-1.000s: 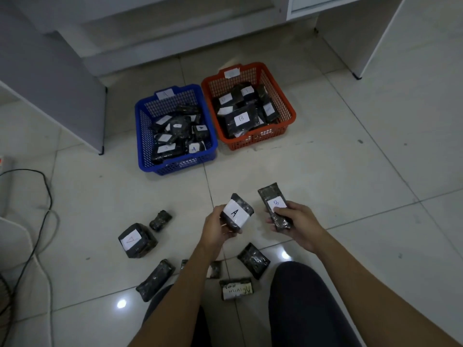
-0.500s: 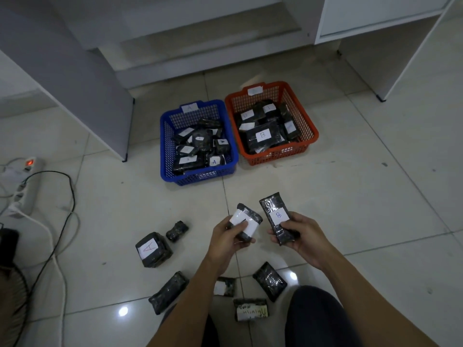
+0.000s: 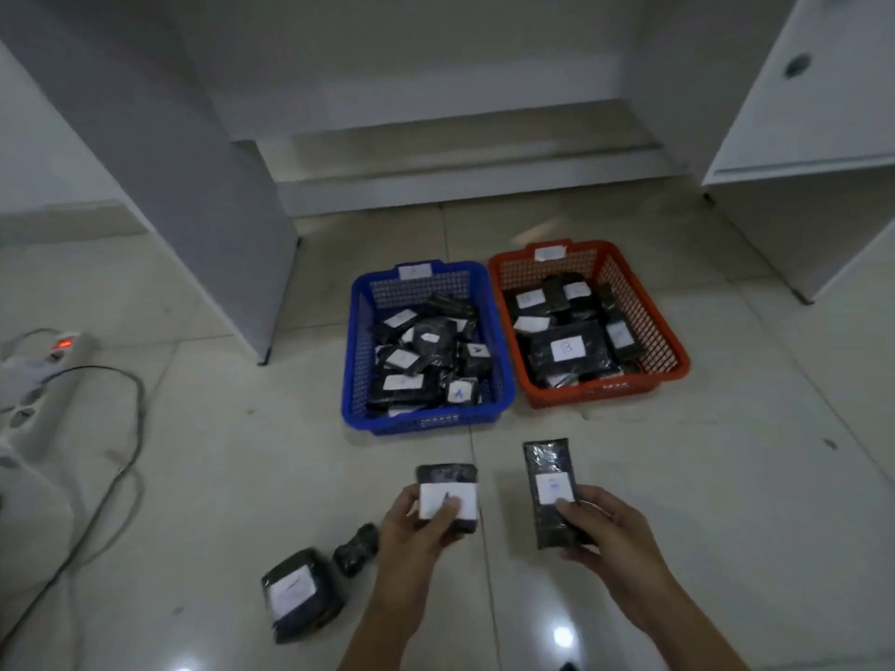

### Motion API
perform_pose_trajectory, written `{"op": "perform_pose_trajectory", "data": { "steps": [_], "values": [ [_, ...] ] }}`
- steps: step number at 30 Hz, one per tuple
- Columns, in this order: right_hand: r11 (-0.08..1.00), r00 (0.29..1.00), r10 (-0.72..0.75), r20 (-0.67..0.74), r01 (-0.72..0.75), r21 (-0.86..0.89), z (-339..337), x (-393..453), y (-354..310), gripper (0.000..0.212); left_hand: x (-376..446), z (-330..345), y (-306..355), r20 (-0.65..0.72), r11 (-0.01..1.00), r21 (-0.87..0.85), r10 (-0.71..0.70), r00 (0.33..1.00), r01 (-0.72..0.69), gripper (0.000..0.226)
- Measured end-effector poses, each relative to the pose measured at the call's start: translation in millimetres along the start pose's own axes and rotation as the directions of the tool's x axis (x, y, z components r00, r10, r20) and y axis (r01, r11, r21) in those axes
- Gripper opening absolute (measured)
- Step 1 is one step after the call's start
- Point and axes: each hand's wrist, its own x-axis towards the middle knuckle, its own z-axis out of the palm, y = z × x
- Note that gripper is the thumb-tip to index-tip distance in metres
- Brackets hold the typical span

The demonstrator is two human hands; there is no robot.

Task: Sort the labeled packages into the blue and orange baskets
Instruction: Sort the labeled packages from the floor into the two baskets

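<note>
My left hand (image 3: 416, 525) grips a short black package (image 3: 448, 481) with a white label, the thumb lying across the label. My right hand (image 3: 605, 530) holds a longer black package (image 3: 549, 477) with a white label, upright. Both are held above the floor tiles, in front of the baskets. The blue basket (image 3: 356, 360) sits ahead on the left, filled with several black packages, some marked A. The orange basket (image 3: 671, 351) stands beside it on the right, holding several packages, one marked B.
On the floor at lower left lie a square labeled package (image 3: 295, 593) and a small dark package (image 3: 356, 554). A power strip (image 3: 34, 385) with a lit switch and its cable (image 3: 126, 457) lie at the far left. White desk panels (image 3: 208, 186) stand behind the baskets.
The view has tilted up, so the baskets sit lower in the frame and nearer the hands. Both hands still hold their packages, now more upright; several floor packages dropped out of view.
</note>
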Motion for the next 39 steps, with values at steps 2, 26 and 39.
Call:
{"op": "perform_pose_trajectory", "data": {
  "steps": [2,26,39],
  "values": [
    [0.996,0.998,-0.049,-0.046,0.052,0.068,17.2,25.5,-15.4,0.020,15.8,-2.9,12.5,0.007,0.999,-0.036,-0.001,1.000,0.002,0.012],
    [0.736,0.924,-0.382,-0.016,0.294,-0.610,85.0,232.3,-179.9,0.011,119.7,62.4,79.6,0.074,0.972,-0.158,-0.165,0.984,0.175,0.031],
    [0.866,0.991,-0.006,0.131,0.071,-0.495,247.3,256.8,-140.8,0.006,156.2,-1.1,127.5,-0.148,0.997,0.026,0.074,0.986,-0.070,0.022]
  ]
}}
